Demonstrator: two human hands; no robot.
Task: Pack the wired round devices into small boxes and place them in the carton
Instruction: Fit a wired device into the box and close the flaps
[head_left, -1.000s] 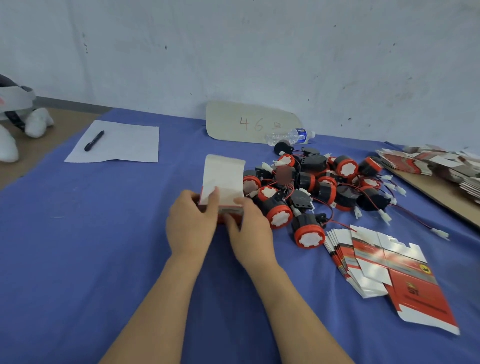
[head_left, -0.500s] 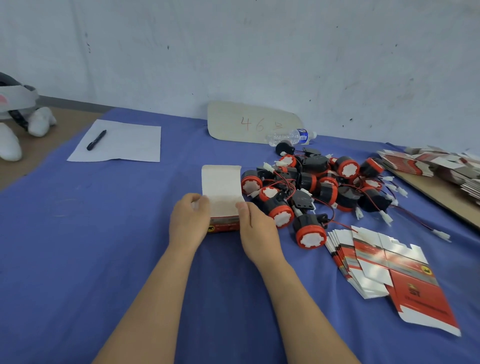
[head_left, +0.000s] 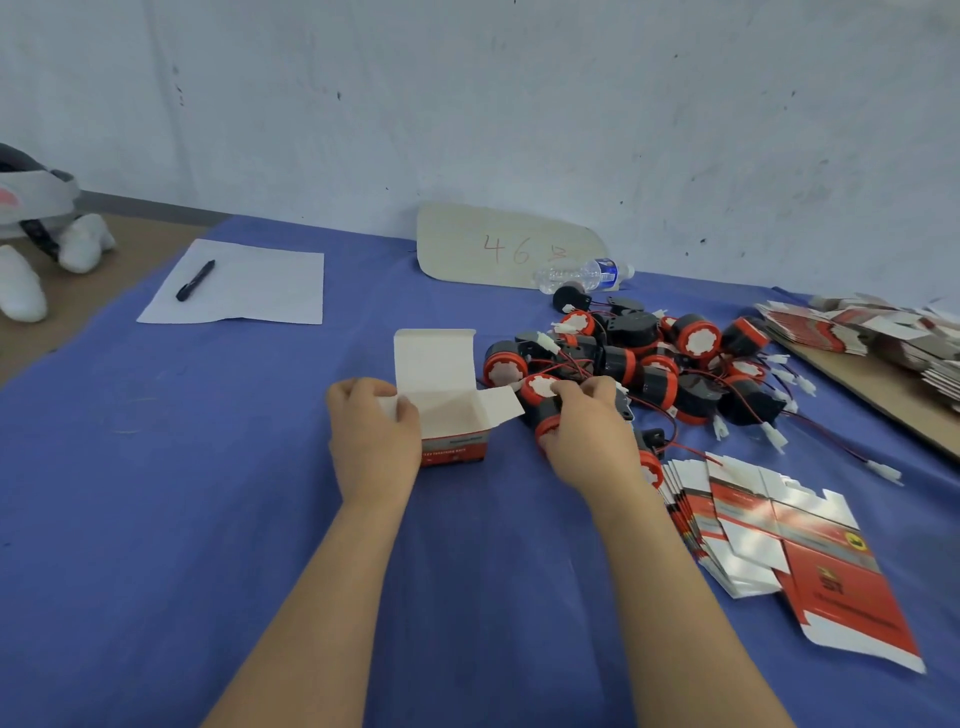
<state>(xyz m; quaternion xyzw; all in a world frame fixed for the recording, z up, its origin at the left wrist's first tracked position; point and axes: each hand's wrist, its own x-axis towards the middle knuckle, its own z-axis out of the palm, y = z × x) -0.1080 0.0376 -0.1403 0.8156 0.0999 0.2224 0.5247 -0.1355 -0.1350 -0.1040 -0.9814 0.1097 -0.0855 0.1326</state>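
A small red-and-white box (head_left: 451, 415) stands open on the blue cloth, its lid flap upright and its side flaps spread. My left hand (head_left: 375, 441) holds the box's left side, thumb on the left flap. My right hand (head_left: 589, 434) grips a black-and-red round device (head_left: 540, 397) at the near left edge of a pile of wired round devices (head_left: 670, 364). Red and black wires with white plugs trail from the pile. No carton is in view.
A fanned stack of flat unfolded boxes (head_left: 769, 530) lies right of my right arm. More flat boxes (head_left: 878, 332) sit on a board at far right. A cardboard piece marked 46 (head_left: 498, 244), a water bottle (head_left: 587, 274), paper (head_left: 239, 286) and pen (head_left: 195, 280) lie farther back.
My right hand left the box and moved right onto a device at the pile's edge. The box's side flaps are now spread open. My left hand stays on the box.
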